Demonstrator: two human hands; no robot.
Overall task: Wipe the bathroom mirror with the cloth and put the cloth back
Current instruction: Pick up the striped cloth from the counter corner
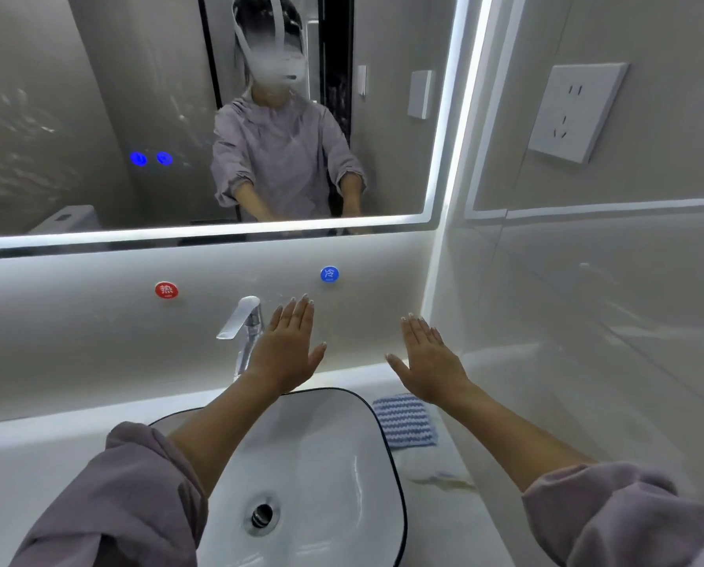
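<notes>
The lit-edged bathroom mirror [96, 116] fills the upper left of the head view and shows smears on its left part. A blue-and-white striped cloth [405, 421] lies folded on the counter, just right of the basin. My left hand [287, 349] is held flat with fingers stretched out, above the basin's far edge beside the tap. My right hand [428, 362] is also flat and empty, hovering just above and behind the cloth, apart from it.
A white basin with a dark rim [387, 444] sits on the pale counter [35, 464]. A chrome tap [242, 321] stands behind it. Red [166, 290] and blue [329, 274] round markers are on the wall. A wall socket [575, 112] is on the right wall.
</notes>
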